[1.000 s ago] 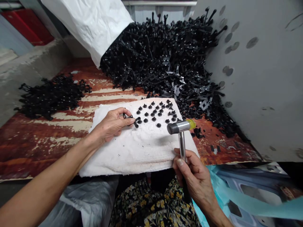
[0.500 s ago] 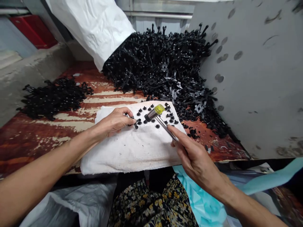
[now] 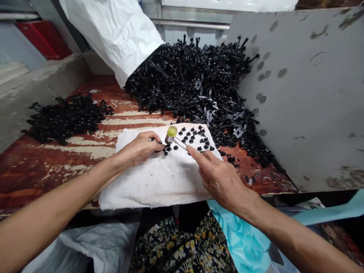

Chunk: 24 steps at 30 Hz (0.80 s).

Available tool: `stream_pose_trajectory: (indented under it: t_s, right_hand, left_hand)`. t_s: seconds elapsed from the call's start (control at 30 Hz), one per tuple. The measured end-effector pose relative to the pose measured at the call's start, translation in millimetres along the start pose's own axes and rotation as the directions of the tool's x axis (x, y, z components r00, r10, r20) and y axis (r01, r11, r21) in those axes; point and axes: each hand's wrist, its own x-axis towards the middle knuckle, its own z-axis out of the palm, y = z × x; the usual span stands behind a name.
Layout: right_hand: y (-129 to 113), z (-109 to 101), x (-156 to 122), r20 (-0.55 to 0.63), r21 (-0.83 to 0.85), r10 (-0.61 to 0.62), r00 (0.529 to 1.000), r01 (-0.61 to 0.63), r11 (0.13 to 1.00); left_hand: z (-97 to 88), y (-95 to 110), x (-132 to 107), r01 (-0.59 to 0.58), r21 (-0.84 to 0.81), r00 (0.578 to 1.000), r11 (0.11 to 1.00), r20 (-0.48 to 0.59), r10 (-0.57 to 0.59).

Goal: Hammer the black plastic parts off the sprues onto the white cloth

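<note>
My left hand (image 3: 143,147) is closed on a small black plastic part (image 3: 161,147) and keeps it low over a white cloth (image 3: 136,189). In my right hand (image 3: 218,172) is a mallet (image 3: 171,133) with a metal handle and a yellow-green face turned upward. Its head stands right beside the left fingertips, over the black part; whether it touches the part I cannot tell. Several small black round caps with short stems (image 3: 191,137) are spread on the cloth to the right of the mallet head.
A large heap of black plastic parts (image 3: 187,76) spills from a white sack (image 3: 116,41) at the back. A smaller pile (image 3: 68,117) lies on the worn red-brown table (image 3: 34,170) at left. A grey panel (image 3: 307,106) walls off the right side.
My right hand has moved left and brought the mallet head over to the left fingertips, tipping its yellow face upward. My left hand holds the black part in nearly the same place.
</note>
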Motion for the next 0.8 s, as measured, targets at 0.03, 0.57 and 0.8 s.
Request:
stream_pose_trajectory:
  t_s: [0.03,0.57,0.8]
  right_hand:
    - [-0.6,-2.0,0.3,-0.051,0.026,-0.001,0.999,0.002,1.000]
    - [-6.3,4.7,1.8,0.104,0.083,0.069,0.992,-0.078,0.994]
    - [-16.6,7.2,19.2,0.095,0.712,0.357,0.929,-0.314,0.628]
  left_hand:
    - [-0.2,-1.1,0.6,0.006,-0.011,1.000,1.000,0.000,-0.006]
    - [-1.4,-14.9,0.6,0.040,-0.214,0.998,0.976,0.062,-0.027]
    - [20.2,-14.3,-30.8,-0.097,-0.537,0.993,0.838,-0.115,0.041]
